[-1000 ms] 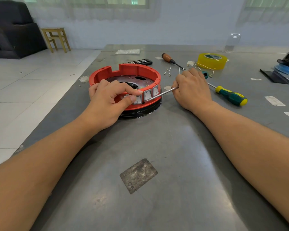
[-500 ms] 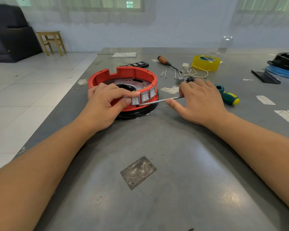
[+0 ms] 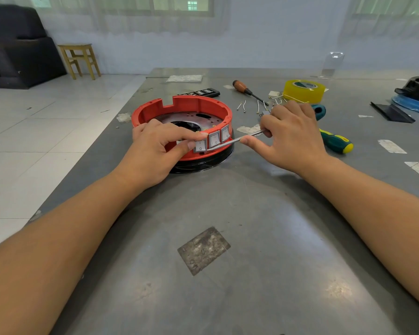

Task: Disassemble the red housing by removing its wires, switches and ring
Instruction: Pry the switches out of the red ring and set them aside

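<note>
The round red housing (image 3: 194,105) sits on a black ring (image 3: 211,163) on the grey metal table (image 3: 252,238). Three grey rocker switches (image 3: 214,139) are set in its near wall. My left hand (image 3: 155,151) rests over the near rim, and its thumb and forefinger pinch the leftmost switch (image 3: 200,145). My right hand (image 3: 290,136) holds a slim metal tool (image 3: 242,137) whose tip lies along the lower edge of the switches. Several loose white wires (image 3: 259,106) lie on the table behind the right hand.
A green and yellow screwdriver (image 3: 336,141) lies right of my right hand, and a brown-handled one (image 3: 246,89) lies behind the housing. A yellow tape roll (image 3: 302,90), a black remote-like strip (image 3: 203,92) and a black and blue part (image 3: 416,93) stand farther back. The table's left edge runs close to the housing.
My right hand has shifted its hold on the metal tool, opening from a fist to a pinch with the thumb stretched along the shaft. My left hand stays on the leftmost switch.
</note>
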Motion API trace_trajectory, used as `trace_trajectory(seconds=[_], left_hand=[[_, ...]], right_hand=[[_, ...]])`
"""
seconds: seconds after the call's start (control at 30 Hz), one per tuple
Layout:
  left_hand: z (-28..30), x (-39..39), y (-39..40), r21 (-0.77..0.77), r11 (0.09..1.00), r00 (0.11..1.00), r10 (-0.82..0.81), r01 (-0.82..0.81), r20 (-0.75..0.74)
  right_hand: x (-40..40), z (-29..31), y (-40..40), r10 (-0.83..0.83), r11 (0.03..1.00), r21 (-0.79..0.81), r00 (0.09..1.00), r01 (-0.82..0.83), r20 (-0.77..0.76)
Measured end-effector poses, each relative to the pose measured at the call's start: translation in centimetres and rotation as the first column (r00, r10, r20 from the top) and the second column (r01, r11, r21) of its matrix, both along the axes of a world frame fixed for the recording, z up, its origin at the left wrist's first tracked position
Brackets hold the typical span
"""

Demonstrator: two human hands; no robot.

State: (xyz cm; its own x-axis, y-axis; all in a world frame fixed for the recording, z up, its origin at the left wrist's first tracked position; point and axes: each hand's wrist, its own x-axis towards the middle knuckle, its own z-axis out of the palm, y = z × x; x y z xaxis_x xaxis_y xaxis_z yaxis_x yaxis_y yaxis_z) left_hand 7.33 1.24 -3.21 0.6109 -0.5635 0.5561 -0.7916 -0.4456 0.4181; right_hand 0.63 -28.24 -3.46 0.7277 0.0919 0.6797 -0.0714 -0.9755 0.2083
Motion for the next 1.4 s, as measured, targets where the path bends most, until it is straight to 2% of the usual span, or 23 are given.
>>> trace_trajectory(seconds=[0.13,0.4,0.67,0.8,1.0,1.4], left_hand=[[0.0,0.0,0.0,-0.025,1.000,1.000,0.003,-0.004,-0.024],[0.0,-0.1,0.1,-0.034,0.999,0.999,0.025,-0.026,-0.044],[0.1,-0.3,0.0,-0.022,1.000,0.997,0.021,-0.023,-0.070],[0.1,-0.3,0.0,-0.036,0.999,0.997,0.015,-0.018,-0.078],[0.1,-0.1,0.2,-0.029,1.000,0.997,0.002,-0.004,-0.083],[0.0,0.0,0.3,-0.036,0.999,0.996,-0.007,0.003,-0.089]], right_hand=[[-0.4,-0.1,0.3,0.018,1.000,0.013,0.997,-0.019,0.078],[-0.5,-0.5,0.9,0.027,0.999,0.034,0.990,-0.032,0.137],[-0.7,-0.6,1.0,-0.038,0.997,0.058,0.995,0.044,-0.097],[-0.5,-0.7,1.1,-0.041,0.996,0.070,0.996,0.047,-0.078],[-0.6,-0.8,1.0,0.012,0.995,0.097,0.998,-0.018,0.061],[-1.6,-0.9,-0.2,-0.066,0.992,0.100,0.990,0.079,-0.126]])
